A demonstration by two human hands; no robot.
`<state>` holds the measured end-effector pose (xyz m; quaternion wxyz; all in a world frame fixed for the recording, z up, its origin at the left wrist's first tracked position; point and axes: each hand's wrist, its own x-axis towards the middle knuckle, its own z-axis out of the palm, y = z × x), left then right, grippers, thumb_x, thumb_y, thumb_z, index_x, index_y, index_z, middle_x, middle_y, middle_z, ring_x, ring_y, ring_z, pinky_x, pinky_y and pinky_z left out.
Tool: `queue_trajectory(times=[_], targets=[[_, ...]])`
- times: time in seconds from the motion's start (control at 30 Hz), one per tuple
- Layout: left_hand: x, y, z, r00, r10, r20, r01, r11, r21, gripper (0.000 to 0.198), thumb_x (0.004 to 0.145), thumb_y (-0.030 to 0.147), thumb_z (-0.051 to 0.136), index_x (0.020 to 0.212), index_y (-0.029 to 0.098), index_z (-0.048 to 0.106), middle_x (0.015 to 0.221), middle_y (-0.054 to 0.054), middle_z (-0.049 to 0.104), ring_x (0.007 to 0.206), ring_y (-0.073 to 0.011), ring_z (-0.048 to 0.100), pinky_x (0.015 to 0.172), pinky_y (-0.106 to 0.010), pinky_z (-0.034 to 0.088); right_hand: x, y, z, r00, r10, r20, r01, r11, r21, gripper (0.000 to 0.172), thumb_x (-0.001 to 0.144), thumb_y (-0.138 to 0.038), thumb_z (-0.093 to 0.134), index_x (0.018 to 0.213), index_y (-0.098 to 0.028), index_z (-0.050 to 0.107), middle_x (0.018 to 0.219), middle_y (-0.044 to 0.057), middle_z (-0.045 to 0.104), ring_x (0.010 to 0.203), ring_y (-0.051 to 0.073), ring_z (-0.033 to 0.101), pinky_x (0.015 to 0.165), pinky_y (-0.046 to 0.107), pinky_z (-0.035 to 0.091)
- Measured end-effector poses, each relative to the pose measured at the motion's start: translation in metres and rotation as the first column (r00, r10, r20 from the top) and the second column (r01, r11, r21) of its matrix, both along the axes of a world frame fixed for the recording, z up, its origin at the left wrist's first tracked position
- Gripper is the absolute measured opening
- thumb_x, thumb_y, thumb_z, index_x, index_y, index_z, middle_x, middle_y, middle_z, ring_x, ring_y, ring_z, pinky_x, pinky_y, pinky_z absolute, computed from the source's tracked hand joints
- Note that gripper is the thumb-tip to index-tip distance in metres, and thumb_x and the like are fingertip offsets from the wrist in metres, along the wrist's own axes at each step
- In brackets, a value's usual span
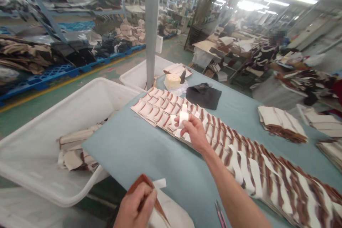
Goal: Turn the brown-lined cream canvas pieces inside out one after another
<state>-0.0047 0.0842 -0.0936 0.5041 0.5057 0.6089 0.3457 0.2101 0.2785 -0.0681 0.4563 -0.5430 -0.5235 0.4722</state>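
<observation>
Holding, left hand (137, 203): fingers curled closed, thumb pressed down, pinching the brown edge of a cream piece (175, 215) at the lower middle, by the near edge of the table.
Holding, right hand (196, 131): thumb and fingers nipped together on a white slip (184, 118), perhaps more than one, above the laid-out rows.
Loose slip: a white tab (159, 183) juts from beside the held piece's brown edge; whether it is attached, I cannot tell.
Rows: overlapping cream and brown pieces (149, 109) run diagonally across the blue-grey table (117, 149), from the far middle to the lower right.
Progress: probably partway. Long white strips (255, 176) lie over the nearer rows, and short white bits show around the right hand; the far end shows brown edges with no separate strips that I can make out. Whether any strip is fixed down cannot be told. The piece in the left hand appears unfinished.
Tool: pink-handled snips (220, 215) lie near the right forearm, untouched.
Stacks and bin: folded cream and brown bundles (283, 123) rest on the table's right side; similar pieces sit in a white bin (107, 87) at left.
</observation>
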Motion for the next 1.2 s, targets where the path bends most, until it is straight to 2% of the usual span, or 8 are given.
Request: queue_trajectory(times=[0.1,0.2,0.33,0.5,0.7,0.97,1.07,1.2], targets=[[0.018,0.018,0.021,0.997,-0.029,-0.068,0.033,0.998,0.054,0.031,0.092,0.051,0.063,0.089,0.02,0.066,0.061,0.005,0.049,0.057,-0.0142,0.048,0.058,-0.022,0.041,0.024,-0.063,0.028,0.996,0.045,-0.075,-0.047,0.999,-0.025,0.036,0.082,-0.054,0.07,0.08,-0.021,0.056,0.057,-0.006,0.053,0.048,0.01,0.047,0.045,0.021,0.042],[0.04,0.025,0.049,0.991,-0.122,0.062,0.118,0.991,0.058,0.042,0.09,0.052,0.064,0.115,0.018,0.068,0.062,0.007,0.041,0.057,-0.0131,0.043,0.057,-0.021,0.04,0.04,-0.12,0.05,0.991,0.063,-0.119,-0.073,0.994,-0.083,0.035,0.084,-0.053,0.07,0.084,-0.02,0.058,0.051,-0.011,0.04,0.042,0.007,0.036,0.042,0.018,0.035],[0.073,0.019,0.078,0.849,-0.386,0.361,0.418,0.908,-0.013,0.056,0.081,0.063,0.071,0.106,0.013,0.072,0.059,0.008,0.031,0.053,-0.0091,0.026,0.049,-0.019,0.025,0.054,-0.183,0.068,0.965,0.186,-0.186,-0.223,0.954,-0.199,0.033,0.09,-0.05,0.066,0.102,-0.019,0.063,0.057,-0.008,0.048,0.047,0.008,0.038,0.047,0.019,0.035],[0.103,0.0,0.093,0.817,-0.39,0.425,0.456,0.888,-0.062,0.05,0.08,0.061,0.071,0.088,0.012,0.072,0.061,0.002,0.046,0.053,-0.0093,0.037,0.049,-0.02,0.029,0.068,-0.241,0.074,0.982,0.183,-0.054,-0.191,0.957,-0.221,0.034,0.093,-0.032,0.057,0.124,-0.02,0.063,0.057,-0.009,0.045,0.049,0.01,0.034,0.048,0.02,0.03],[0.119,-0.022,0.103,0.813,-0.439,0.384,0.478,0.878,-0.008,0.04,0.083,0.051,0.065,0.085,0.011,0.071,0.063,0.001,0.049,0.053,-0.0098,0.04,0.049,-0.021,0.031,0.079,-0.279,0.077,0.978,0.165,0.131,-0.137,0.971,-0.196,0.051,0.089,-0.015,0.05,0.139,-0.022,0.058,0.057,-0.011,0.043,0.049,0.01,0.033,0.047,0.02,0.028],[0.118,-0.044,0.123,0.853,-0.482,0.2,0.45,0.873,0.185,0.032,0.086,0.039,0.06,0.065,0.014,0.06,0.059,0.003,0.043,0.055,-0.0097,0.038,0.05,-0.021,0.03,0.087,-0.304,0.101,0.858,0.192,0.477,-0.184,0.981,-0.063,0.038,0.089,-0.011,0.049,0.116,-0.025,0.072,0.056,-0.009,0.049,0.048,0.012,0.044,0.051,0.024,0.031],[0.115,-0.051,0.128,0.861,-0.459,0.217,0.426,0.886,0.183,0.035,0.086,0.041,0.061,0.062,0.016,0.054,0.058,0.004,0.039,0.053,-0.0091,0.035,0.049,-0.021,0.028,0.095,-0.309,0.1,0.748,0.076,0.659,-0.155,0.986,0.062,0.025,0.092,-0.014,0.051,0.098,-0.025,0.073,0.06,-0.005,0.058,0.052,0.014,0.052,0.055,0.027,0.035],[0.109,-0.06,0.13,0.869,-0.421,0.262,0.402,0.907,0.124,0.039,0.084,0.047,0.061,0.061,0.016,0.053,0.058,0.004,0.039,0.053,-0.0092,0.033,0.049,-0.022,0.027,0.106,-0.316,0.095,0.617,-0.15,0.773,-0.071,0.967,0.244,0.015,0.087,-0.015,0.058,0.089,-0.024,0.069,0.085,0.004,0.074,0.08,0.024,0.07,0.072,0.033,0.049]])
